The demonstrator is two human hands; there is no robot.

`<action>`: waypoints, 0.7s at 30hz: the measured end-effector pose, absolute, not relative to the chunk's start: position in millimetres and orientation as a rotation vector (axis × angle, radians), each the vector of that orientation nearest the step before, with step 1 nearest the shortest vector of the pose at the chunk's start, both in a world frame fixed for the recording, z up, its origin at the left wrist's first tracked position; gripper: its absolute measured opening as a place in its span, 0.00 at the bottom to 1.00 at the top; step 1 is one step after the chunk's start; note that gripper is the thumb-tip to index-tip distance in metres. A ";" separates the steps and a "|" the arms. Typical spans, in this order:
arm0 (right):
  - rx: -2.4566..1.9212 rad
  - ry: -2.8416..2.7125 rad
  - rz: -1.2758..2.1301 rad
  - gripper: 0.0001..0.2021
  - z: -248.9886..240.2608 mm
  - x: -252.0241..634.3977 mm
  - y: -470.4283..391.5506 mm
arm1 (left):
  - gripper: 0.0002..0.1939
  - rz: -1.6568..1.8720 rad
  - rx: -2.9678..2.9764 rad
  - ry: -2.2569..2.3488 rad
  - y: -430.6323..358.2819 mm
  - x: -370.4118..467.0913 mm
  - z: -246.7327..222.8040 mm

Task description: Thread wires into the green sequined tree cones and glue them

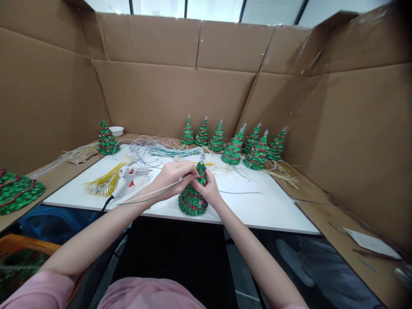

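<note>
A small green tinsel Christmas tree [192, 202] with red garland and a clear tip stands upright at the table's front edge, between my hands. My left hand [172, 175] is closed in a pinch at the tree's upper left side. Thin white and green wires [157, 191] run from its fingers back over my left forearm. From the right, my right hand [208, 187] is closed against the tree's upper part, thumb across its front. The fingertips of both hands nearly meet, and the exact spot they work on is partly hidden.
A white glue gun [126, 178] lies left on the white table [257, 206], beside a yellow wire bundle [107, 180]. Green and white wires [175, 150] lie behind. Several finished-looking trees [256, 155] stand back right; another tree [106, 139] stands back left. Cardboard walls [154, 94] surround the table.
</note>
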State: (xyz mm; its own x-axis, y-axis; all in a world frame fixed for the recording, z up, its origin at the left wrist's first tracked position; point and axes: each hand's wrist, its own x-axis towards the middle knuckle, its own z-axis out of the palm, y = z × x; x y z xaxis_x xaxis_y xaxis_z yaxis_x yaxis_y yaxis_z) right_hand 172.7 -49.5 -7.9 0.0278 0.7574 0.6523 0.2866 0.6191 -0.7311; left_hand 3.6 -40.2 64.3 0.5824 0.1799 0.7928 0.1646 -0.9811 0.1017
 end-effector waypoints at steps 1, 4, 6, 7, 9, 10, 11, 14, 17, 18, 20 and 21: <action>-0.908 -1.547 0.447 0.12 -8.5 172.8 -49.0 | 0.05 1.390 2.790 0.311 -40.0 6.1 65.4; -0.915 -1.536 0.435 0.11 -10.3 172.7 -47.5 | 0.07 1.372 2.810 0.337 -39.3 10.2 67.0; -0.912 -1.533 0.436 0.11 -11.1 172.8 -46.8 | 0.07 1.360 2.810 0.360 -38.8 10.2 66.6; -0.911 -1.532 0.438 0.11 -11.4 172.9 -46.6 | 0.06 1.353 2.800 0.370 -38.6 9.6 65.9; -0.908 -1.530 0.442 0.12 -11.7 173.2 -46.4 | 0.03 1.351 2.754 0.381 -38.3 7.6 63.5; -0.907 -1.529 0.444 0.13 -11.7 173.4 -46.5 | 0.03 1.364 2.724 0.379 -38.3 6.3 62.0; -0.905 -1.529 0.447 0.14 -11.6 173.7 -46.6 | 0.05 1.385 2.697 0.375 -38.4 4.8 60.3; -0.900 -1.533 0.459 0.17 -10.3 173.9 -48.0 | 0.09 1.481 2.681 0.331 -39.9 0.1 55.8; -0.892 -1.546 0.480 0.16 -7.6 173.2 -50.4 | 0.06 1.600 2.724 0.309 -42.0 -3.4 53.5; -0.891 -1.549 0.485 0.16 -6.6 172.9 -51.2 | 0.03 1.637 2.734 0.312 -42.5 -3.9 53.4; -0.895 -1.550 0.491 0.14 -5.2 172.2 -52.4 | 0.02 1.669 2.753 0.324 -42.9 -3.6 54.4; -0.899 -1.549 0.490 0.14 -4.8 171.9 -52.6 | 0.03 1.665 2.762 0.328 -42.9 -2.8 55.4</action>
State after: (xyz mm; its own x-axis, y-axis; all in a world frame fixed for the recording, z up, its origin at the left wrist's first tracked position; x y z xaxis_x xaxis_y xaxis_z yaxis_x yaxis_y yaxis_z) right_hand 171.9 -52.6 -4.8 0.0180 0.7711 0.6365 0.2648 0.6102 -0.7467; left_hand -2.8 -42.9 55.4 0.4533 0.1208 0.8831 0.2235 -0.9745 0.0186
